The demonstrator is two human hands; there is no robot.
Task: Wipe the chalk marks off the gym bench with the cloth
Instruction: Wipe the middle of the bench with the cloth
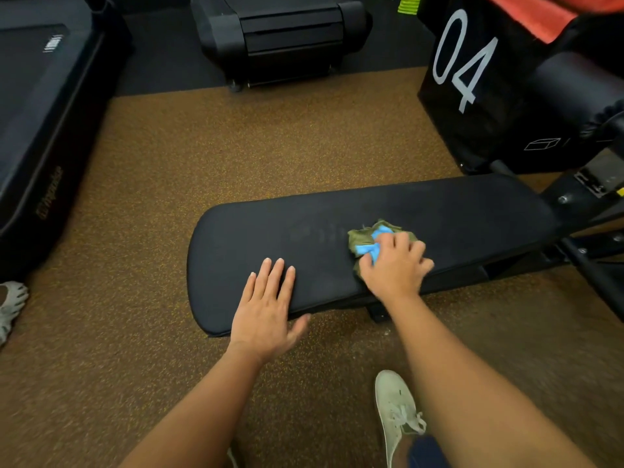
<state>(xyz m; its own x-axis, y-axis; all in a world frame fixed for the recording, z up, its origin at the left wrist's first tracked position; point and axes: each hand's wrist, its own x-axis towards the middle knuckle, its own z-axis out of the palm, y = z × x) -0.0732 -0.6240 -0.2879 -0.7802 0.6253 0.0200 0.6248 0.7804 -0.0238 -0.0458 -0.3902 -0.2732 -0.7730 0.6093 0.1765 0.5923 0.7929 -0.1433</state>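
Near part of the cloth (366,238) under the right hand (395,268); chalk marks (317,233) faint, blurred.

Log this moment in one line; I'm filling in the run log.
step: wiping | right hand: pressing cloth on bench | left hand: flat on bench | chalk marks: faint, remaining

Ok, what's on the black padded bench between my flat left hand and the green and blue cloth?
In the head view, faint whitish chalk marks smudge the black padded bench between the flat left hand and the crumpled green and blue cloth; otherwise bare padding.
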